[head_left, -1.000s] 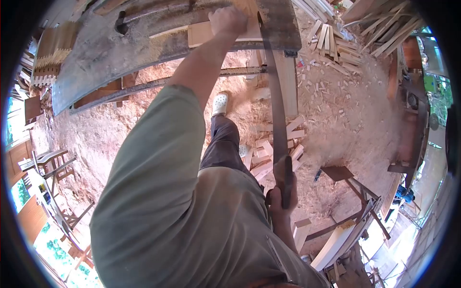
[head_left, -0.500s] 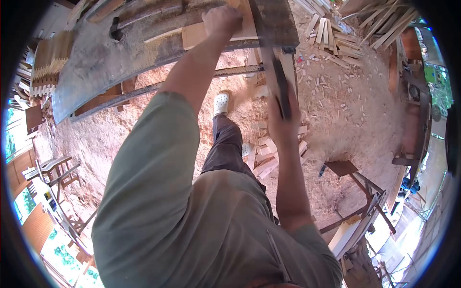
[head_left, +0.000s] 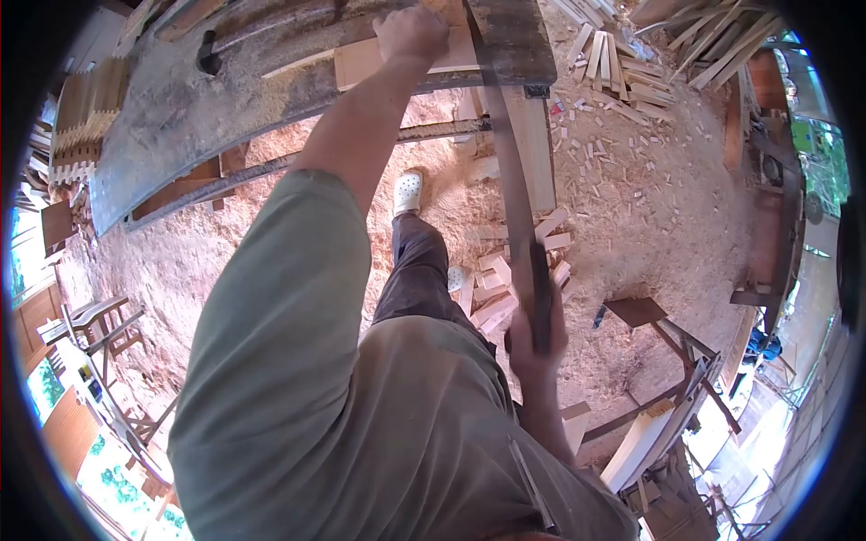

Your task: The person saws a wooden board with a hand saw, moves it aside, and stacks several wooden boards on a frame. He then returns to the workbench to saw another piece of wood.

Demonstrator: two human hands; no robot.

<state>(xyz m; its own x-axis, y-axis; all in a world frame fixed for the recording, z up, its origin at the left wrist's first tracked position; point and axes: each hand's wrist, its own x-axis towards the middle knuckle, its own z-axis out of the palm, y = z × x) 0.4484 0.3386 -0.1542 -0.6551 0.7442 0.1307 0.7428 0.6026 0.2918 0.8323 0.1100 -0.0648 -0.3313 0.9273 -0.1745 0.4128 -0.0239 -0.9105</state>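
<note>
My left hand (head_left: 412,34) is closed and presses down on a light wooden board (head_left: 359,65) lying on the dusty workbench (head_left: 198,108). My right hand (head_left: 538,332) is wrapped round the dark handle of a handsaw (head_left: 510,149), low and near my body. The long blade stretches up from the handle to the board's right end, where its tip part meets the wood. Whatever lies under my left fingers is hidden.
A hammer (head_left: 208,54) lies on the bench's left part. Cut wood pieces (head_left: 494,287) lie on the floor below the saw, and more offcuts (head_left: 622,72) at upper right. A wooden stand (head_left: 636,311) is at lower right.
My right hand has pulled the saw back toward my body, so more of the blade shows. My left hand has stayed on the board, and the view has shifted slightly.
</note>
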